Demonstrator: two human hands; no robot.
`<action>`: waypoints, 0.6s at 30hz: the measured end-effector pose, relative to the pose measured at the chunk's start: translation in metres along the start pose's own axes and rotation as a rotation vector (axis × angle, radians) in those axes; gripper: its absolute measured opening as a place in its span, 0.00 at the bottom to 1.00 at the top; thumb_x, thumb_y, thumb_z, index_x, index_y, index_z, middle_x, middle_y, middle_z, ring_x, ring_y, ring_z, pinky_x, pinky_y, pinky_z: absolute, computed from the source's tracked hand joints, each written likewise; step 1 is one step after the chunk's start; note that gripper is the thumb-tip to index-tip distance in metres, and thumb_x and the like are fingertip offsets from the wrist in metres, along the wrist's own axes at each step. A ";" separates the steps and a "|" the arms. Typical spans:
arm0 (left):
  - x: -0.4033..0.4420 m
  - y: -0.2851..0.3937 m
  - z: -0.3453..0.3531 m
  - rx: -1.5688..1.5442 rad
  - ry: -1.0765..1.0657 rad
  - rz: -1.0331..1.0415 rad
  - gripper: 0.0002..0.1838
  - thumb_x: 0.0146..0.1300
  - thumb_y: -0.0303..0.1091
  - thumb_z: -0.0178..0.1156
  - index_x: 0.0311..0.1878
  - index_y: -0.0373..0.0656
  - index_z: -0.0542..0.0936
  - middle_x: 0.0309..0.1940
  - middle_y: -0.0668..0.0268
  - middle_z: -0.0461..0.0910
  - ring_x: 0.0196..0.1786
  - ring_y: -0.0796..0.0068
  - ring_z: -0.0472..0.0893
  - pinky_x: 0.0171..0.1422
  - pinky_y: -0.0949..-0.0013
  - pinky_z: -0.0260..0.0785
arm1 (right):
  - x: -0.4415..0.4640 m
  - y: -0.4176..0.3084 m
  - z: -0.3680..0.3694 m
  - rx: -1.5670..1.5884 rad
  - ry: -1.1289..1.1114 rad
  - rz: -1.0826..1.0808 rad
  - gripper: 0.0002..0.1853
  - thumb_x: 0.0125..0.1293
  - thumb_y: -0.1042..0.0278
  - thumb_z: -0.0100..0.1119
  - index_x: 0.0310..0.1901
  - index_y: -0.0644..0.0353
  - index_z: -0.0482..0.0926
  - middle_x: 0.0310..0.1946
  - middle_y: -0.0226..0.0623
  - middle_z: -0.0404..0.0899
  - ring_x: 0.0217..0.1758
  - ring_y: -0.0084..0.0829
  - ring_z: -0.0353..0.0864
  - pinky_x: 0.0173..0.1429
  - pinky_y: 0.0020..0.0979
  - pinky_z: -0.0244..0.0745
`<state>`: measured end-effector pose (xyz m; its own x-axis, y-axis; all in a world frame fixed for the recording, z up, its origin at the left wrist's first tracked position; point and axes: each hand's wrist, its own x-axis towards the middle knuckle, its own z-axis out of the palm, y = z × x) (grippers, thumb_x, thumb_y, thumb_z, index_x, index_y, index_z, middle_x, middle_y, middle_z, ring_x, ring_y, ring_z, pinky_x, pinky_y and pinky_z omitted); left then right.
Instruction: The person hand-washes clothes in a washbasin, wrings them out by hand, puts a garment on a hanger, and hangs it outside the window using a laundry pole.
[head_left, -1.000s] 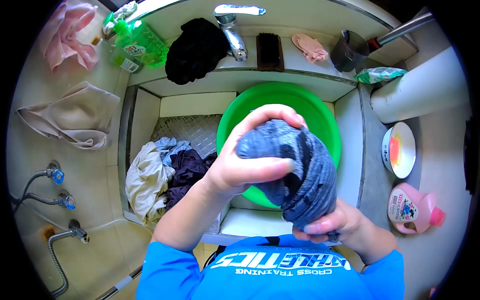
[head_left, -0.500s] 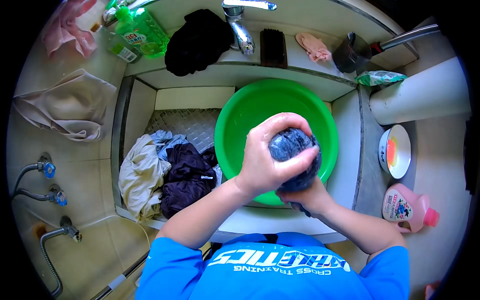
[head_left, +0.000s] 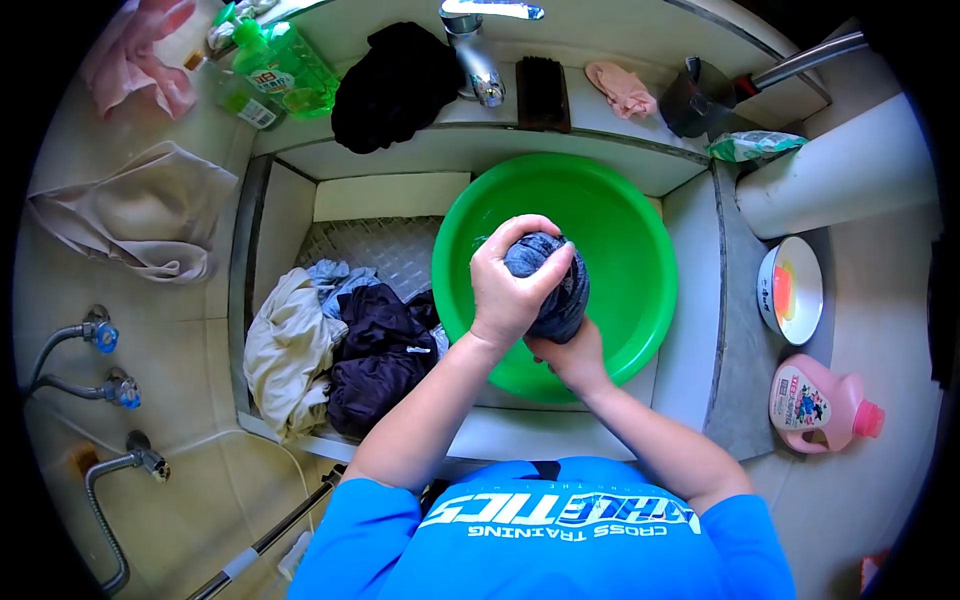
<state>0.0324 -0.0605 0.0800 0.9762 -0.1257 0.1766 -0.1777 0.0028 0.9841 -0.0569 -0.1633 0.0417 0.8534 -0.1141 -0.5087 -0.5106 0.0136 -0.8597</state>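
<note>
A bunched, wet-looking dark blue-grey cloth point(head_left: 560, 295) is held over the green basin point(head_left: 630, 260). My left hand point(head_left: 510, 285) wraps round its upper end, thumb across the front. Lower down, my right hand point(head_left: 575, 360) grips the other end, its fingers partly hidden beneath the cloth. Water lies in the basin, which stands inside the sink. Left of the basin, a cream cloth point(head_left: 290, 350) and a dark purple cloth point(head_left: 375, 360) lie heaped, with a light blue cloth point(head_left: 340, 283) behind them.
Along the back ledge are a black cloth point(head_left: 395, 90), the faucet point(head_left: 475, 65), a brush point(head_left: 542, 95), a pink cloth point(head_left: 622, 90) and a dark cup point(head_left: 695, 100). At right are a white bowl point(head_left: 808, 300) and a pink bottle point(head_left: 810, 405).
Both hands have moved forward and left with the blue-grey cloth, away from my body and over the basin. The cloth looks more tightly bunched than at first.
</note>
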 end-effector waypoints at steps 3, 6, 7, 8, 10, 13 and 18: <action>0.001 0.002 -0.008 -0.113 0.103 -0.171 0.11 0.51 0.31 0.68 0.36 0.38 0.80 0.32 0.68 0.80 0.35 0.81 0.78 0.44 0.76 0.70 | -0.005 0.001 -0.006 -0.070 -0.060 -0.134 0.35 0.42 0.64 0.76 0.51 0.68 0.71 0.44 0.46 0.79 0.47 0.34 0.80 0.55 0.34 0.72; 0.006 -0.007 -0.013 -0.296 0.213 -0.343 0.11 0.52 0.30 0.69 0.38 0.36 0.81 0.32 0.68 0.80 0.35 0.82 0.78 0.42 0.78 0.70 | -0.016 -0.012 -0.006 -0.204 0.046 -0.452 0.51 0.40 0.58 0.79 0.62 0.69 0.58 0.51 0.50 0.75 0.53 0.38 0.77 0.59 0.35 0.70; 0.006 -0.011 -0.013 -0.382 0.238 -0.405 0.12 0.53 0.31 0.69 0.39 0.36 0.80 0.33 0.67 0.80 0.35 0.81 0.78 0.42 0.78 0.70 | -0.019 -0.021 -0.006 -0.340 0.006 -0.395 0.61 0.38 0.55 0.79 0.68 0.67 0.47 0.58 0.54 0.67 0.56 0.45 0.75 0.62 0.37 0.69; 0.004 -0.014 -0.011 -0.382 0.236 -0.398 0.12 0.53 0.31 0.69 0.39 0.36 0.80 0.33 0.67 0.80 0.35 0.81 0.78 0.42 0.78 0.70 | -0.021 -0.024 -0.007 -0.339 0.008 -0.401 0.61 0.38 0.55 0.79 0.68 0.67 0.47 0.58 0.54 0.67 0.56 0.45 0.75 0.62 0.37 0.69; 0.000 -0.018 -0.008 -0.451 0.319 -0.468 0.14 0.54 0.32 0.70 0.41 0.36 0.79 0.34 0.66 0.81 0.36 0.80 0.78 0.42 0.78 0.70 | -0.024 -0.029 -0.008 -0.915 0.175 -0.591 0.61 0.37 0.56 0.79 0.69 0.65 0.46 0.61 0.55 0.61 0.54 0.50 0.75 0.60 0.40 0.71; -0.009 -0.019 -0.007 -0.533 0.346 -0.548 0.21 0.55 0.34 0.69 0.48 0.35 0.74 0.38 0.64 0.79 0.38 0.78 0.78 0.45 0.76 0.70 | -0.027 -0.030 -0.008 -0.981 0.118 -0.587 0.63 0.38 0.57 0.78 0.71 0.61 0.42 0.62 0.56 0.57 0.51 0.52 0.76 0.54 0.42 0.75; -0.022 0.003 -0.024 -0.562 0.251 -0.663 0.18 0.60 0.40 0.64 0.49 0.40 0.76 0.39 0.68 0.78 0.42 0.80 0.76 0.48 0.75 0.67 | -0.031 -0.046 -0.022 -0.649 -0.193 -0.260 0.58 0.41 0.59 0.74 0.70 0.61 0.45 0.59 0.56 0.65 0.59 0.49 0.72 0.59 0.41 0.72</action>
<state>0.0132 -0.0341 0.0797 0.8667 -0.0546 -0.4958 0.4537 0.4994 0.7381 -0.0627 -0.1826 0.0981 0.9284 0.1451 -0.3421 -0.1968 -0.5890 -0.7838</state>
